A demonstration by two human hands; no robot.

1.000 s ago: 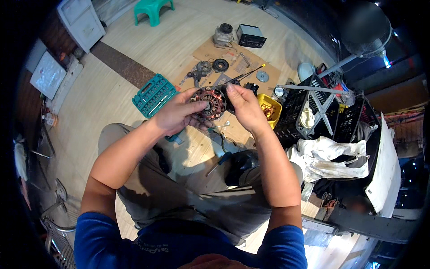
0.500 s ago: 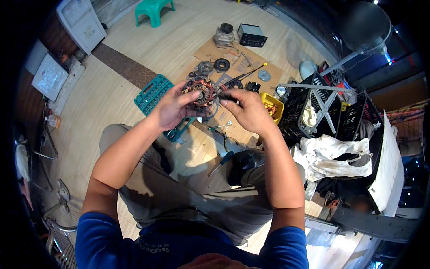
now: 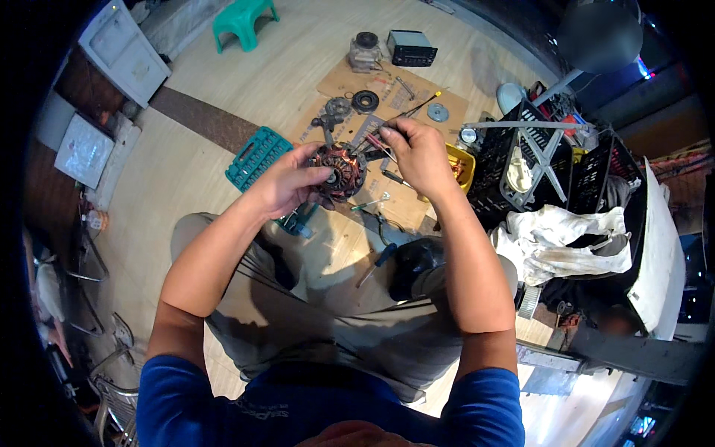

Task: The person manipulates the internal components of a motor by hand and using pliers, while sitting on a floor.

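Observation:
A round alternator part with copper windings is held up in front of me. My left hand grips it from its left side, thumb across the front face. Just to the right of the windings is my right hand, its thumb and forefinger pinched together. Something thin and partly red shows by those fingertips, but I cannot make out whether they hold it. Below and behind the alternator part lies a cardboard sheet with loose parts, among them a black ring-shaped part and a grey disc.
A teal socket-set case lies open on the floor at left. To the right stand a yellow container and a black crate, with a white cloth nearer me. A blue-handled screwdriver lies by my shoe; a green stool stands far off.
My right hand has risen and moved right, away from the alternator part. My left hand still grips that part, now tilted a little differently. The whole view has shifted slightly.

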